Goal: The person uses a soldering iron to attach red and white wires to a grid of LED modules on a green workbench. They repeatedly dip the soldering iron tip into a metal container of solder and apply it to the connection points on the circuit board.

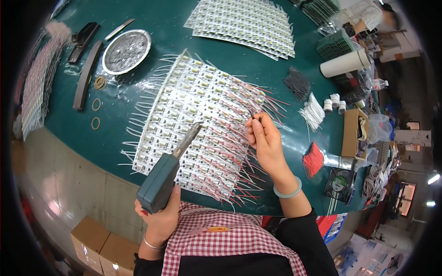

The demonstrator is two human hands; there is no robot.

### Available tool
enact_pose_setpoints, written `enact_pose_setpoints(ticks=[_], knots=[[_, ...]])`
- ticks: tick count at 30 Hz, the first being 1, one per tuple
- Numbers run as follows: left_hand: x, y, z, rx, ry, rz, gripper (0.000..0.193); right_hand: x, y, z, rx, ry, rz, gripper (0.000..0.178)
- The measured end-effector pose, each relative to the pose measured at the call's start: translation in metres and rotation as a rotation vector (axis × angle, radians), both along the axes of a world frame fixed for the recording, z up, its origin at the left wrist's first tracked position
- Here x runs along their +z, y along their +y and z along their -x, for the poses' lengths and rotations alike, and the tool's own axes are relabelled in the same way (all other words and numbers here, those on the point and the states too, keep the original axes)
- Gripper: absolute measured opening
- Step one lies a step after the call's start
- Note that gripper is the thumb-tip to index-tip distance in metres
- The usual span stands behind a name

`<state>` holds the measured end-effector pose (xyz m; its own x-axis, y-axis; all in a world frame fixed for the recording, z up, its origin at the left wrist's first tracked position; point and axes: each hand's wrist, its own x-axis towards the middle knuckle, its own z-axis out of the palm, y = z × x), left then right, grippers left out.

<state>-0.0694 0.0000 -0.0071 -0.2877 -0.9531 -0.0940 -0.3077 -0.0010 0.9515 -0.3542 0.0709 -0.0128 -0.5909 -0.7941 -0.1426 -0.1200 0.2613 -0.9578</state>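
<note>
My left hand [161, 216] is wrapped round the dark green body of a soldering gun [159, 181]. Its metal tip points up and away over a sheet of small white circuit boards [184, 110], apparently just above the surface. White wires stick out along the sheet's left edge; red and white wires fan out on its right part. Over that right part, my right hand [267, 138] is closed in a pinch on short thin dark pieces that look like black wires. Beyond it lie bundles of black wires [297, 83], white wires [313, 112] and red wires [313, 159].
A foil-lined bowl [126, 51], dark bars [88, 76] and rubber bands [95, 105] lie at left on the green table [138, 14]. More board sheets [244, 27] are stacked at the back. A small fan [340, 184], cardboard box [352, 133] and white roll [344, 63] stand at right.
</note>
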Motion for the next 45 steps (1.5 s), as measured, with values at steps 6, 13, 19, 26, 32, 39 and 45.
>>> enact_pose_setpoints(ticks=[6,13,19,26,32,39,45], knots=[[0.009,-0.007,0.003,-0.056,0.030,-0.087,0.033,0.001,0.030,0.036,-0.071,-0.537,0.180,0.017],[0.016,-0.011,-0.001,-0.089,-0.176,-0.184,0.040,-0.005,0.063,0.058,-0.161,-0.555,0.216,0.026],[0.023,-0.013,0.007,0.023,-0.161,-0.459,0.065,-0.006,0.074,0.074,-0.256,-0.173,0.123,0.015],[0.049,-0.006,0.020,-0.053,-0.228,-0.166,0.020,-0.012,0.092,0.089,-0.288,-0.038,-0.024,0.014],[0.032,-0.003,0.013,0.014,-0.020,-0.207,0.022,-0.020,0.091,0.086,-0.343,-0.258,0.025,0.018],[-0.020,-0.003,-0.005,0.086,0.083,-0.138,0.025,-0.001,0.095,0.088,-0.244,0.137,-0.102,0.025],[-0.010,-0.009,-0.011,0.028,0.125,-0.407,0.075,0.034,0.102,0.108,0.156,0.923,-0.366,0.022]])
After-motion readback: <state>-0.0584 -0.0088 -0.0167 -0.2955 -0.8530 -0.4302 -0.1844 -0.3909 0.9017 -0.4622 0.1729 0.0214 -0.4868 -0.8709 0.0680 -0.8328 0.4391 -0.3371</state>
